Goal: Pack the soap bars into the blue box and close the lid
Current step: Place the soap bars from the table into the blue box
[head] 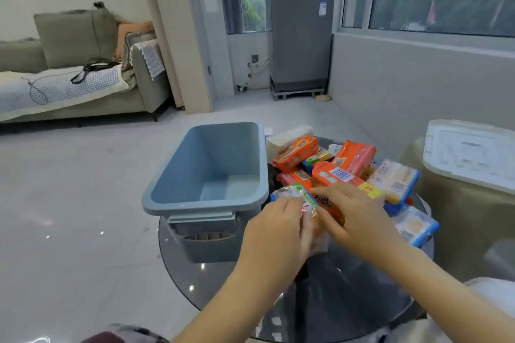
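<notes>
Blue box (207,172) empty, lid off, at left edge of round glass tabletop (348,301). Soap bars (342,170) piled just right of box. Left hand (278,231) and right hand (359,214) meet at pile's near edge, fingers closed around green-labelled clear packet (299,196). White lid (471,153) well apart, far right.

A grey-blue rectangular plastic box (206,172) is standing upright and open on the left part of the round dark glass desk (348,295), its inside showing empty and no lid sitting on it. Just beside its right wall, wrapped soap bars (342,172) are lying in a loose heap: several in orange wrappers, some in clear wrappers with blue edges (395,181), tilted and overlapping. One green-and-white wrapped bar (299,193) is sitting at the near edge of the heap, close to the box's near right corner.
</notes>
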### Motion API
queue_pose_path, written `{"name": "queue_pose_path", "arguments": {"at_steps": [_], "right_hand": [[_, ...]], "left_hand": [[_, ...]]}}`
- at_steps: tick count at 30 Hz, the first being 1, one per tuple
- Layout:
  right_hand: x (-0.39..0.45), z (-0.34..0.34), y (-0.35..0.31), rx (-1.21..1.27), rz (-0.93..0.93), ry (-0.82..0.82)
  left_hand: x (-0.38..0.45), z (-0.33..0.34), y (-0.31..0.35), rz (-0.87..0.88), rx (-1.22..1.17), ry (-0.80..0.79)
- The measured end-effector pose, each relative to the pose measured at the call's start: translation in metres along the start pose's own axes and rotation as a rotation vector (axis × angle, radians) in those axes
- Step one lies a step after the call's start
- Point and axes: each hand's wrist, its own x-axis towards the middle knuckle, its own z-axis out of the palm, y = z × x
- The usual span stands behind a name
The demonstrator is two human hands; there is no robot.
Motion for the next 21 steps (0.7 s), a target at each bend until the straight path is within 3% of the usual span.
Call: {"name": "queue_pose_path", "arguments": {"at_steps": [6, 13, 17, 21], "right_hand": [[0.002, 0.025, 0.014, 0.189, 0.214, 0.0], [0.011, 0.033, 0.013, 0.276, 0.398, -0.211], [0.014, 0.034, 0.012, 0.369, 0.498, -0.308], [0.009, 0.033, 0.008, 0.46, 0.569, -0.283]], "left_hand": [[-0.006, 0.017, -0.004, -0.226, -0.034, -0.193], [0.002, 0.034, -0.004, -0.478, -0.085, -0.425], [0.003, 0.038, -0.003, -0.568, -0.129, -0.443], [-0.001, 0.037, -0.005, -0.686, -0.393, -0.392]]}}
